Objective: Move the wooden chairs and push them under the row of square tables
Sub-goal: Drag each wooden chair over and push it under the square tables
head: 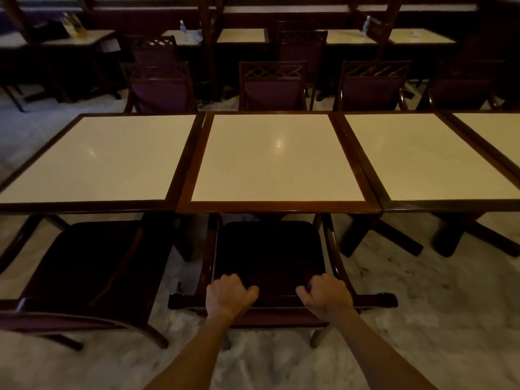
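A dark wooden armchair (270, 249) with a dark padded seat stands in front of me, its seat front tucked just under the middle square table (278, 206). My left hand (228, 295) and my right hand (326, 295) both grip the top rail of its backrest. A second wooden chair (92, 266) stands to the left, turned at an angle, partly under the left table (84, 205). The row of cream-topped tables with dark wood rims continues to the right (450, 204).
Three matching chairs (271, 85) face me from the far side of the row. More tables with water bottles (183, 26) stand behind them. Table pedestal feet (394, 237) spread over the pale marble floor on the right.
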The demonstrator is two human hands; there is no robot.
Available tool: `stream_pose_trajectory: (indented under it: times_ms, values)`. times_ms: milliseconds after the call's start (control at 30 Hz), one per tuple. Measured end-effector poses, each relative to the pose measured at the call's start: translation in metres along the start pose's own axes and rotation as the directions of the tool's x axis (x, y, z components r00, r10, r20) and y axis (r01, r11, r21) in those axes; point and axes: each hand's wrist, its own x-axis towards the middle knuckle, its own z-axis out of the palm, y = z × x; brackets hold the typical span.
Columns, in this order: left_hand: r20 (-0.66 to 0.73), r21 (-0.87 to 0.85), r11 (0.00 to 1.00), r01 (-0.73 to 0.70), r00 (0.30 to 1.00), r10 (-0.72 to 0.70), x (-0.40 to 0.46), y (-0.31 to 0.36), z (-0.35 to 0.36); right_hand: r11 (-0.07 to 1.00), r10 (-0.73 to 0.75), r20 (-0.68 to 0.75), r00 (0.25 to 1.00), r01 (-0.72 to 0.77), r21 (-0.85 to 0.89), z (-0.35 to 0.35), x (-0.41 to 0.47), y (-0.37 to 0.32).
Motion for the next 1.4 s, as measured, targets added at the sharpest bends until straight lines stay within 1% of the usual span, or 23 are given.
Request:
stream_pose_trajectory:
  times_ms: [133,267,400,467,567,633,700,767,833,933,1000,1067,1100,1133,1200,1267,1400]
  values:
    - [0.027,0.018,1.000,-0.013,1.000,0.013,0.001,0.000,0.000,1.000,0.004,-0.013,1.000,-0.004,0.000,0.001,0.000,0.000]
    - [0.115,-0.016,0.998,-0.056,0.992,0.058,0.002,-0.004,0.002,0.999,0.041,-0.006,0.999,-0.041,-0.019,0.002,-0.005,-0.002]
    - [0.263,-0.104,0.989,-0.101,0.957,0.126,0.007,-0.009,-0.003,0.992,0.046,0.156,0.987,-0.026,-0.124,-0.004,-0.008,-0.009]
    - [0.310,-0.165,0.978,-0.124,0.935,0.171,0.006,-0.011,-0.008,0.990,0.066,0.193,0.979,-0.040,-0.136,-0.009,-0.017,-0.016]
    - [0.298,-0.205,0.958,-0.199,0.920,0.254,0.002,-0.004,-0.030,0.995,0.090,0.086,0.992,-0.093,0.023,-0.025,-0.037,-0.025]
    - [0.257,-0.200,0.941,-0.273,0.912,0.319,-0.003,0.008,-0.052,0.996,0.065,0.060,0.996,-0.069,0.061,-0.049,-0.051,-0.031]
    - [0.195,-0.202,0.908,-0.368,0.893,0.405,-0.013,0.029,-0.080,0.993,0.069,-0.015,0.997,-0.067,0.097,-0.081,-0.066,-0.033]
    - [0.108,-0.227,0.851,-0.473,0.856,0.505,-0.028,0.052,-0.108,0.985,0.104,-0.131,0.986,-0.084,0.152,-0.115,-0.082,-0.035]
    - [0.039,-0.266,0.778,-0.569,0.800,0.599,-0.047,0.081,-0.129,0.978,0.172,-0.233,0.957,-0.138,0.157,-0.144,-0.109,-0.030]
    - [-0.025,-0.304,0.664,-0.683,0.703,0.711,-0.080,0.129,-0.142,0.967,0.249,-0.333,0.910,-0.212,0.144,-0.174,-0.159,-0.013]
    - [-0.032,-0.315,0.587,-0.746,0.626,0.779,-0.109,0.164,-0.142,0.945,0.326,-0.394,0.859,-0.280,0.170,-0.187,-0.201,0.004]
    - [-0.033,-0.317,0.496,-0.808,0.533,0.846,-0.146,0.199,-0.137,0.913,0.408,-0.449,0.795,-0.363,0.187,-0.196,-0.254,0.023]
    - [-0.033,-0.317,0.471,-0.823,0.506,0.862,-0.159,0.209,-0.134,0.903,0.430,-0.464,0.775,-0.386,0.191,-0.198,-0.271,0.030]
    - [-0.022,-0.325,0.422,-0.846,0.453,0.891,-0.183,0.227,-0.127,0.876,0.479,-0.473,0.740,-0.437,0.202,-0.200,-0.304,0.041]
    - [0.006,-0.324,0.355,-0.877,0.374,0.928,-0.223,0.252,-0.115,0.831,0.548,-0.478,0.686,-0.512,0.218,-0.202,-0.358,0.057]
    - [0.027,-0.296,0.269,-0.916,0.273,0.962,-0.276,0.279,-0.098,0.768,0.626,-0.481,0.613,-0.594,0.242,-0.201,-0.425,0.073]
    - [0.057,-0.298,0.128,-0.946,0.117,0.992,-0.382,0.317,-0.062,0.643,0.737,-0.487,0.469,-0.709,0.289,-0.188,-0.554,0.088]
